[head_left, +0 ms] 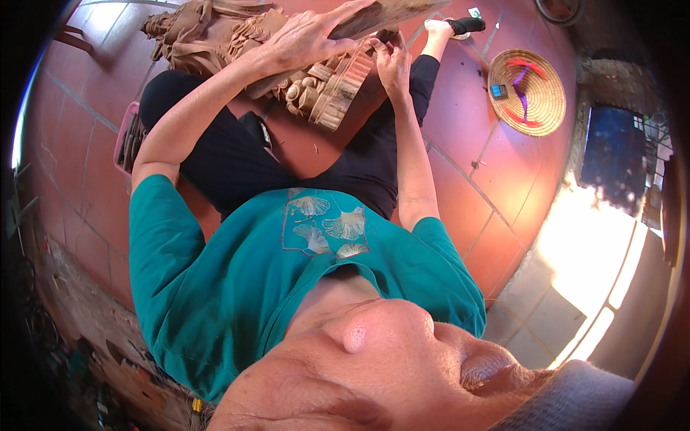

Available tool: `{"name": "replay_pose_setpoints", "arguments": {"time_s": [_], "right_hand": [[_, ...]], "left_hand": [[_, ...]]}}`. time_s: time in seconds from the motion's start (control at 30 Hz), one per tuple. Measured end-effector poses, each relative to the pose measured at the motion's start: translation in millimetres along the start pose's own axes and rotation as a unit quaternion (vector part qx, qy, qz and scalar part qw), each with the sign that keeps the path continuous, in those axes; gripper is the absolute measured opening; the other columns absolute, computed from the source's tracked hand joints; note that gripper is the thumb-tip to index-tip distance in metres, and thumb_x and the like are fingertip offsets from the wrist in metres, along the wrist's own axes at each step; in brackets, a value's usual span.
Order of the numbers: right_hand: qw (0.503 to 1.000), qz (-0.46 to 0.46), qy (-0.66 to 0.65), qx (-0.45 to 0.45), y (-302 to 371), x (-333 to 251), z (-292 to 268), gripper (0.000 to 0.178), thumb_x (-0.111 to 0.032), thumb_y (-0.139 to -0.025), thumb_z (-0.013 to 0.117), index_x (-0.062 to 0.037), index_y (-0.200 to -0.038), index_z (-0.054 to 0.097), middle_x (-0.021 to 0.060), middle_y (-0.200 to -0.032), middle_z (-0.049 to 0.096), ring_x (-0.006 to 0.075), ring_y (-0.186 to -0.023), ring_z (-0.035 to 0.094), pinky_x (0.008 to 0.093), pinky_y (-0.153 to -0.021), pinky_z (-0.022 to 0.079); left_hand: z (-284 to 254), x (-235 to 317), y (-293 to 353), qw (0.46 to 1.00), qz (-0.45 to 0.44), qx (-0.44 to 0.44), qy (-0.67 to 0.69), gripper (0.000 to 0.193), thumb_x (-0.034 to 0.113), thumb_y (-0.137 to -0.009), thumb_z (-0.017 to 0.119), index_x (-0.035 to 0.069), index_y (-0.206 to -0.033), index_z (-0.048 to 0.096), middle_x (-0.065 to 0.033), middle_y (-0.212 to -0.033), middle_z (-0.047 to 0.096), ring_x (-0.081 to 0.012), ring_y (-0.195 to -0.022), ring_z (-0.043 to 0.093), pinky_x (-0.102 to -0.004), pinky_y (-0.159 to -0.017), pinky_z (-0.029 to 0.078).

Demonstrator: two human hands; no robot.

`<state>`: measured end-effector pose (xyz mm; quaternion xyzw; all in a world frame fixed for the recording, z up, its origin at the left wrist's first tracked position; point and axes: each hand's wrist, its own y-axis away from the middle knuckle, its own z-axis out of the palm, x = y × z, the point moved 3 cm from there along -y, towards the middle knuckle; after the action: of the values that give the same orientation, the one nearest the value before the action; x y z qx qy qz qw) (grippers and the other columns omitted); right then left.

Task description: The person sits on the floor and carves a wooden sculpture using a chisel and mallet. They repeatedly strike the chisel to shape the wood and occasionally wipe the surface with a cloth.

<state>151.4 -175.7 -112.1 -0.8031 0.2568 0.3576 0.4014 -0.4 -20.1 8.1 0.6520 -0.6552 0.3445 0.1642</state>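
Note:
A large reddish-brown wooden carving with figures and scrolls rests on my crossed legs and the floor. My left hand lies spread over its upper part, fingers wrapped on a flat wooden edge, steadying it. My right hand is at the ribbed, paler corner of the carving, with fingertips pinched together against the wood. Whether something small sits between those fingers is hidden. My teal shirt and black trousers fill the middle of the view.
A conical straw hat with red and purple ribbon and a small blue object lies on the red tile floor at the right. A pink tray of dark tools sits left of my knee. My foot reaches past the carving.

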Motion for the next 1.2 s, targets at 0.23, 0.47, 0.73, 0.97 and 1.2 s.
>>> {"name": "replay_pose_setpoints", "arguments": {"time_s": [0.23,0.47,0.73,0.97,1.2], "right_hand": [[1.0,0.006,-0.016,-0.012,1,6,4,0.022,-0.016,-0.092,0.074,-0.0064,-0.107,0.06,0.0101,-0.089,0.075,0.024,-0.079,0.073,0.0338,-0.069,0.054],[1.0,-0.017,-0.005,0.0,3,8,3,0.023,-0.016,-0.092,0.074,-0.0059,-0.107,0.059,0.0123,-0.088,0.074,0.0264,-0.078,0.073,0.0355,-0.066,0.053],[0.997,-0.03,0.041,0.062,6,1,9,0.021,-0.008,-0.092,0.07,-0.0045,-0.108,0.058,0.0149,-0.087,0.072,0.0317,-0.076,0.071,0.038,-0.065,0.053],[0.982,0.039,0.095,0.157,11,17,8,0.022,-0.01,-0.094,0.07,-0.0024,-0.109,0.057,0.0169,-0.083,0.07,0.0269,-0.073,0.07,0.0379,-0.065,0.053],[0.992,0.042,-0.084,0.079,-1,6,-10,0.018,-0.01,-0.097,0.066,-0.0024,-0.112,0.058,0.0078,-0.09,0.071,0.0149,-0.078,0.068,0.0294,-0.067,0.052]], "left_hand": [[33,-31,2,0.993,0.065,0.051,-0.084,0.078,0.033,-0.091,0.071,0.029,-0.158,0.031,-0.019,-0.112,0.072,-0.0253,-0.059,0.067,-0.0393,-0.063,0.057],[12,-7,-4,0.996,-0.071,-0.037,-0.034,0.08,0.033,-0.091,0.07,0.022,-0.159,0.028,-0.0241,-0.101,0.071,-0.0333,-0.07,0.068,-0.0439,-0.073,0.055],[22,-23,-1,0.996,0.028,0.007,-0.086,0.077,0.037,-0.091,0.071,0.025,-0.157,0.034,-0.0179,-0.088,0.073,-0.0231,-0.053,0.064,-0.0377,-0.054,0.052],[-12,-6,3,0.996,-0.059,-0.047,-0.054,0.084,0.033,-0.09,0.069,0.016,-0.159,0.024,-0.0312,-0.103,0.068,-0.0472,-0.084,0.068,-0.0516,-0.078,0.053],[-12,-5,3,0.998,-0.045,-0.034,-0.036,0.081,0.031,-0.089,0.069,0.015,-0.158,0.028,-0.0295,-0.098,0.069,-0.0447,-0.084,0.068,-0.0496,-0.076,0.053]]}}
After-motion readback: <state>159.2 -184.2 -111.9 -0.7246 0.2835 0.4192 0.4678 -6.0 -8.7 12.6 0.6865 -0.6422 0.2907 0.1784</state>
